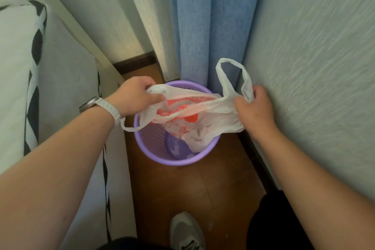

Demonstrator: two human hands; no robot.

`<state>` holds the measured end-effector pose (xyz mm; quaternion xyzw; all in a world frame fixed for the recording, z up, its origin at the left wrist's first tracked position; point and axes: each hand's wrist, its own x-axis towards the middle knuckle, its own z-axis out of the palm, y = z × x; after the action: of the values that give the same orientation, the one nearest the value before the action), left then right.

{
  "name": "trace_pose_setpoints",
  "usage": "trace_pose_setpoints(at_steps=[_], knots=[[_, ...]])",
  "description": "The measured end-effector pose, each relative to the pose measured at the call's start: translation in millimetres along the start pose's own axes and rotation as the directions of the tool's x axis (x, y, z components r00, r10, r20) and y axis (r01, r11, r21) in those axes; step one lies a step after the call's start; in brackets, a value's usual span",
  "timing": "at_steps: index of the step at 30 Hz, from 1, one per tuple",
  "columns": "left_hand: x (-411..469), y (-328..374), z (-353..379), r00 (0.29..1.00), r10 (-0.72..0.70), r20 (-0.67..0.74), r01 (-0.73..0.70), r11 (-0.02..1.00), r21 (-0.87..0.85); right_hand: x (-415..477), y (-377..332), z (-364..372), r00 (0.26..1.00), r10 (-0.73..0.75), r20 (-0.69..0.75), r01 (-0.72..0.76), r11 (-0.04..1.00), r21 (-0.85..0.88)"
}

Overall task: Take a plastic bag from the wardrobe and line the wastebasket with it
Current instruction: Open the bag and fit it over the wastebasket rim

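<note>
A white plastic bag (pixel 205 111) with red print is stretched above a purple mesh wastebasket (pixel 160 156) that stands on the wooden floor. The bag's bottom hangs down inside the basket on its right side. My left hand (pixel 136 95), with a watch on the wrist, grips the bag's left edge over the basket's far left rim. My right hand (pixel 253 107) grips the bag's right edge close to the wall. One handle loop sticks up beside my right hand, the other dangles under my left wrist.
A bed with a black-and-white patterned cover (pixel 36 91) runs along the left. A blue curtain (pixel 207 26) hangs behind the basket and a textured wall (pixel 314 67) closes the right side. My shoe (pixel 186 231) stands on the narrow strip of wooden floor (pixel 182 189).
</note>
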<state>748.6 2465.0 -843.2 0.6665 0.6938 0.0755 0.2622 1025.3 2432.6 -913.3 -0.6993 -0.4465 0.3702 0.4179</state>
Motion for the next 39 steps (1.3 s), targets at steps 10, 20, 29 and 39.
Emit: trace_pose_setpoints(at_steps=[10, 20, 29, 39], knots=[[-11.6, 22.4, -8.5, 0.985, 0.160, 0.063, -0.153, 0.983, -0.101, -39.7, -52.9, 44.9, 0.581, -0.731, 0.359, 0.814, 0.522, -0.255], [3.5, -8.5, -3.6, 0.924, -0.105, -0.368, 0.068, 0.991, -0.111, -10.2, -1.6, 26.9, 0.834, -0.311, 0.456, 0.539, 0.638, -0.549], [-8.7, -1.7, 12.1, 0.851, 0.335, -0.404, -0.140, 0.887, 0.440, -42.4, 0.1, 8.1, 0.823, -0.218, 0.525, 0.503, 0.709, -0.494], [-39.6, 27.8, 80.2, 0.870, 0.474, 0.139, -0.486, 0.776, 0.401, -43.9, -1.6, 16.5, 0.806, -0.184, 0.563, 0.513, 0.691, -0.509]])
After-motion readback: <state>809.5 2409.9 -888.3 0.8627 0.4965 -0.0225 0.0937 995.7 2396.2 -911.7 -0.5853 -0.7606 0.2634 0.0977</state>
